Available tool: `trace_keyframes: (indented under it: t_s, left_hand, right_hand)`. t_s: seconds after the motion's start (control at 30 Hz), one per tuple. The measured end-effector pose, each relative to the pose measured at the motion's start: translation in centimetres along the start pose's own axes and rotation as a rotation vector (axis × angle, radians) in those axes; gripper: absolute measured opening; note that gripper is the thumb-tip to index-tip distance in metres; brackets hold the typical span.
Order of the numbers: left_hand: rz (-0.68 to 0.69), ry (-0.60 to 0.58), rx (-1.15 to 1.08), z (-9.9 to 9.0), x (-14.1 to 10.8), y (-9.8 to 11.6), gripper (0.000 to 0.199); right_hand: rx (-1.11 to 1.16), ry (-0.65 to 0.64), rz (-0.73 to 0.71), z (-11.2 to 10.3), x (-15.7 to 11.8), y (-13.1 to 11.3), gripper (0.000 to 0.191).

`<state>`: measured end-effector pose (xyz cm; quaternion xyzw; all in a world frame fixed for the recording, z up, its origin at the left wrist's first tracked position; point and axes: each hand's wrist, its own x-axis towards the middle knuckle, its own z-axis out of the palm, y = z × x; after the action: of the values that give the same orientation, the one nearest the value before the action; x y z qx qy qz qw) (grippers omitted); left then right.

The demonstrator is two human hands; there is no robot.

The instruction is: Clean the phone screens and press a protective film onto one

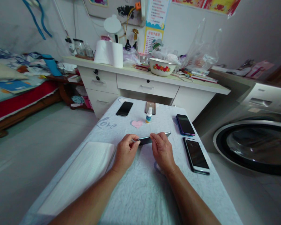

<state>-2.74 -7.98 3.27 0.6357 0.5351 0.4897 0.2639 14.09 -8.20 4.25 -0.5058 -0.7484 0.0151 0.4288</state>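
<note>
Just above the cloth-covered table, a dark smartphone [146,141] is held tilted, its long edge facing up. My left hand [126,150] pinches its left end between thumb and fingers. With fingers pressed together, my right hand [162,150] grips the phone's upper edge near the middle; the right end sticks out beyond it. A small white spray bottle [148,115] with a blue and yellow label stands upright past the hands. Behind that bottle lies a brownish phone case [150,107]. Another black smartphone [125,109] rests flat at the far left.
On the table's right side lie a dark phone [185,125] with a bluish case and a white-framed phone [197,155]. A white paper stack or cloth [79,178] covers part of the left. Past the table stands a cluttered desk [144,82]; a washing machine [259,125] is at right.
</note>
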Motion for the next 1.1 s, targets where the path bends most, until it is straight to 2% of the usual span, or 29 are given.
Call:
trace_keyframes:
  t_s: [1.1]
  left_hand:
    - [0.050,0.012,0.072,0.02,-0.20,-0.08,0.011]
  right_hand:
    - [0.005,0.020,0.052,-0.74,0.21,0.71,0.024]
